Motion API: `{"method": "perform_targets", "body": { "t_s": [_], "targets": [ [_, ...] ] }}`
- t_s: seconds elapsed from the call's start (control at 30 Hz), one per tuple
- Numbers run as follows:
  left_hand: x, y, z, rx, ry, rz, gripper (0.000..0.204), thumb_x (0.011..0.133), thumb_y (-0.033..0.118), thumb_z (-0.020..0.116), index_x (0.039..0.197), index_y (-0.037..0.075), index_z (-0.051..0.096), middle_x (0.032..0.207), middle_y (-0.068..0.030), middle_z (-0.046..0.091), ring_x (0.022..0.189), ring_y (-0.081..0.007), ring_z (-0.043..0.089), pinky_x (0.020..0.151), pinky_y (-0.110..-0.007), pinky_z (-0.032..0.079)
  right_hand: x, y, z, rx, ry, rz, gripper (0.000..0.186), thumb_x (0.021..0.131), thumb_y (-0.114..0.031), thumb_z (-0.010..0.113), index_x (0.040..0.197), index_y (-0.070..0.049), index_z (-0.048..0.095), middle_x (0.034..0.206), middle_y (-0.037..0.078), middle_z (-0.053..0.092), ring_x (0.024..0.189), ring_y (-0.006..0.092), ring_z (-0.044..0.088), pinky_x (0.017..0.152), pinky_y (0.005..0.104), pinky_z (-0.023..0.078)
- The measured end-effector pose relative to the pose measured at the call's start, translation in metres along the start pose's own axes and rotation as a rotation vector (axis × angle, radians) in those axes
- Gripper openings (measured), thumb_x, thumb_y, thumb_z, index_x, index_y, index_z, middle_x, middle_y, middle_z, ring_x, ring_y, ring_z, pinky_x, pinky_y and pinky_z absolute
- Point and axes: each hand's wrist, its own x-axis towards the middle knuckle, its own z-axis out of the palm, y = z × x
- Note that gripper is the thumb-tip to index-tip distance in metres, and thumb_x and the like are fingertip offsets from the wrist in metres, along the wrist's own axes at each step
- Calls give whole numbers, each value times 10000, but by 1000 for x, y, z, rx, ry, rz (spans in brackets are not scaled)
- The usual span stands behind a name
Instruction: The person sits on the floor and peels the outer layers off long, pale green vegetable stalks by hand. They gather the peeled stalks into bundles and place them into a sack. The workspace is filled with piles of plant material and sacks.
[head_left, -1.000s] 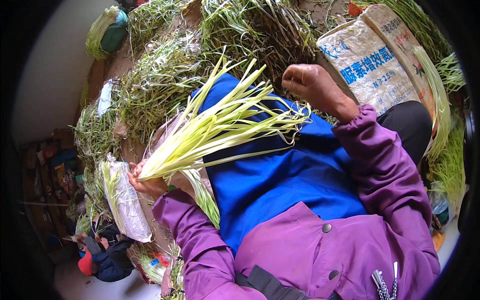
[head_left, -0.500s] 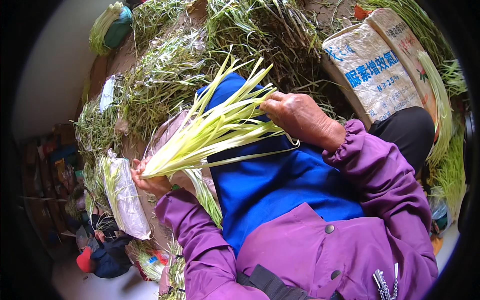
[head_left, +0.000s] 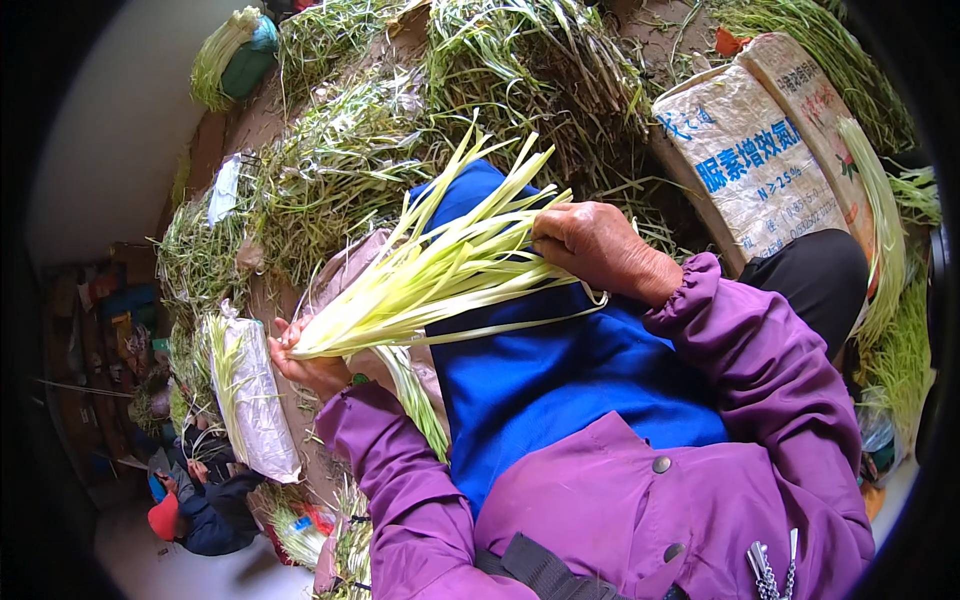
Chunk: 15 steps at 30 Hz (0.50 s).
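My left hand [head_left: 308, 362] grips a bundle of pale yellow-green leafy stalks [head_left: 400, 295] at its gathered end, lower left. The loose tips fan up and right over a blue cloth [head_left: 560, 380] on my lap. My right hand [head_left: 590, 245], at the upper right of the bundle, has its fingers closed on a few leaf tips. More pale stalks [head_left: 415, 405] lie beneath the bundle, by a pinkish sack [head_left: 345, 255] partly hidden behind it.
Heaps of green leaves [head_left: 340, 160] cover the ground ahead. Printed sacks [head_left: 750, 170] lie at right, with loose stalks beside them. A white bundle [head_left: 255, 400] lies at left, and a tied bunch [head_left: 230, 60] at upper left. A person in a red cap [head_left: 165, 515] works at lower left.
My right hand has come down and left from above the cloth onto the bundle's leaf tips and closed on them. My left hand still holds the gathered end.
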Motion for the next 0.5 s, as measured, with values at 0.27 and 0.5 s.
{"method": "perform_targets", "body": {
  "t_s": [0.27,0.5],
  "targets": [
    [0,-7,25,95,55,67,303,923,249,469,960,-20,604,567,47,492,577,-108,463,706,-319,398,2,14,-18,-547,-184,-31,50,760,-118,563,732,-86,590,699,78,601,682,264,641,604,381,510],
    [4,18,-4,26,-92,-47,299,895,254,478,942,-13,604,619,6,502,717,-176,448,757,-341,393,-52,78,-53,-621,-378,380,144,738,-120,569,649,-50,659,693,178,642,694,333,657,602,423,517]
  ]
}}
